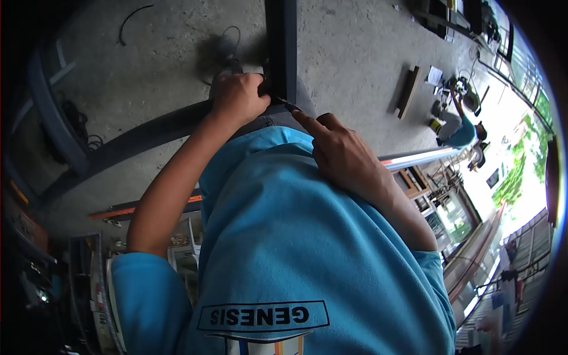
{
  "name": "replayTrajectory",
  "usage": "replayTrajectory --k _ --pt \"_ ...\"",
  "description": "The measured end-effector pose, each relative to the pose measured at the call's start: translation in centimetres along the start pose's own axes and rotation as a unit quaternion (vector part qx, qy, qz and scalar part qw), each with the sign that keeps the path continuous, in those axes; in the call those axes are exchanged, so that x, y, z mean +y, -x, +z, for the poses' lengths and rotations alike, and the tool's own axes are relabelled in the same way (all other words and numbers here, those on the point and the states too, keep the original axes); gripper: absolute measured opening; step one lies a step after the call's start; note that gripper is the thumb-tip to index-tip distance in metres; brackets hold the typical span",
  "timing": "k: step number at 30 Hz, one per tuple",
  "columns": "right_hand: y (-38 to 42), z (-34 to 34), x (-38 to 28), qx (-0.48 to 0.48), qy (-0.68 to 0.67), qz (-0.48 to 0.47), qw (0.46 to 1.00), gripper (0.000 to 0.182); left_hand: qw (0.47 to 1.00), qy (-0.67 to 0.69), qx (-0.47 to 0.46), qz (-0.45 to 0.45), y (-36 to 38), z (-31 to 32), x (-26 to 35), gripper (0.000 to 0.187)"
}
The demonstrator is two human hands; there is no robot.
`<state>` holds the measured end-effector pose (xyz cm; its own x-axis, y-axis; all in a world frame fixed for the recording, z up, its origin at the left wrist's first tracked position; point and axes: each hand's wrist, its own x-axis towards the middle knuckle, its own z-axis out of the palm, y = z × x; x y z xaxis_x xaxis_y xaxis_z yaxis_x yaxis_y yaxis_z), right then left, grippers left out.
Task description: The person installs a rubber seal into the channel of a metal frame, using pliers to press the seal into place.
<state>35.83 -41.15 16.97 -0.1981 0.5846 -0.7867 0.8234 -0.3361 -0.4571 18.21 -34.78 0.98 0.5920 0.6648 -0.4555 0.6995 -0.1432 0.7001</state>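
A dark metal bar (282, 53) runs down from the top of the view to a joint with a curved dark bar (142, 131) in front of the blue shirt. My left hand (238, 97) is closed at the left side of this joint, its fingers curled round something dark that I cannot make out. From the right, my right hand (338, 145) reaches the joint with its index finger stretched along a thin, dark, pointed tool (290, 106). The tool's tip lies close to the bars, just right of my left fingertips; whether it touches them is unclear.
A co-worker (462, 131) is low down at the right, near equipment on the floor. A brown beam (409, 92) lies on the concrete. Further dark frame parts (56, 112) stand at the left. A long light bar (417, 158) extends right, past my right forearm.
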Motion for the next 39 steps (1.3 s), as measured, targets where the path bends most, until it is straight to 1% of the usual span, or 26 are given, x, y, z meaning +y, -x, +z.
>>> replayTrajectory --k 2,5,6,8,11,13,15,18,22,24,25,27,28,30,34,36,39 --pt "0.1 0.6 0.0 0.014 -0.002 0.01 1.0 0.053 1.0 0.018 0.002 0.008 -0.1 -0.4 0.0 0.024" --pt "0.5 1.2 -0.2 0.032 0.001 0.021 0.999 0.048 1.0 -0.007 -0.02 0.023 -0.4 -0.9 0.1 0.021" --pt "0.7 1.4 -0.3 0.037 -0.002 0.023 0.999 0.048 0.999 -0.008 0.001 0.044 -0.5 -0.8 0.2 0.02" --pt "0.8 1.5 -0.4 0.045 -0.009 0.025 0.999 0.048 0.999 -0.01 -0.008 0.052 -0.9 -0.7 0.4 0.02" --pt "1.2 1.2 -0.9 0.031 -0.029 0.053 0.998 0.048 0.997 -0.018 -0.015 0.071 -1.2 -0.3 0.4 0.019" --pt "1.5 1.0 -1.0 0.014 -0.058 0.071 0.996 0.055 0.996 -0.024 -0.017 0.085 -1.2 -0.1 0.5 0.018" --pt "1.7 1.0 -1.1 0.016 -0.067 0.079 0.994 0.052 0.997 -0.035 -0.054 0.047 -1.3 -0.2 0.7 0.021" --pt "1.4 1.2 -0.8 0.019 -0.076 0.083 0.993 0.05 0.994 -0.069 -0.054 0.062 -1.4 -0.1 0.9 0.023" --pt "1.4 1.0 -0.7 0.005 -0.082 0.085 0.993 0.051 0.993 -0.075 -0.071 0.056 -2.0 -0.6 1.6 0.023" --pt "1.7 1.2 -0.7 0.014 -0.092 0.082 0.992 0.051 0.99 -0.095 -0.097 0.031 -2.4 -0.7 1.8 0.021" --pt "1.8 1.3 -0.6 0.021 -0.1 0.081 0.992 0.051 0.99 -0.097 -0.098 0.031 -2.5 -0.8 1.9 0.021" --pt "1.9 1.3 -0.4 0.023 -0.113 0.078 0.99 0.052 0.99 -0.092 -0.102 -0.009 -2.4 -0.8 2.1 0.023" --pt "1.9 1.3 -0.3 0.025 -0.123 0.074 0.989 0.054 0.99 -0.092 -0.104 -0.009 -2.4 -0.8 2.0 0.023" --pt "2.0 1.1 -0.2 0.027 -0.137 0.072 0.988 0.053 0.992 -0.053 -0.097 -0.062 -2.4 -0.7 1.6 0.027" --pt "2.0 0.8 -0.1 0.025 -0.149 0.073 0.986 0.053 0.99 -0.055 -0.109 -0.07 -1.9 -1.5 1.9 0.027" --pt "1.5 1.2 0.2 0.031 -0.143 0.07 0.987 0.053 0.988 0.066 -0.112 -0.084 -1.6 -1.7 1.7 0.025" --pt "0.8 1.2 0.3 0.032 -0.134 0.068 0.988 0.054 0.986 0.087 -0.097 -0.103 -1.3 -2.1 1.5 0.02"
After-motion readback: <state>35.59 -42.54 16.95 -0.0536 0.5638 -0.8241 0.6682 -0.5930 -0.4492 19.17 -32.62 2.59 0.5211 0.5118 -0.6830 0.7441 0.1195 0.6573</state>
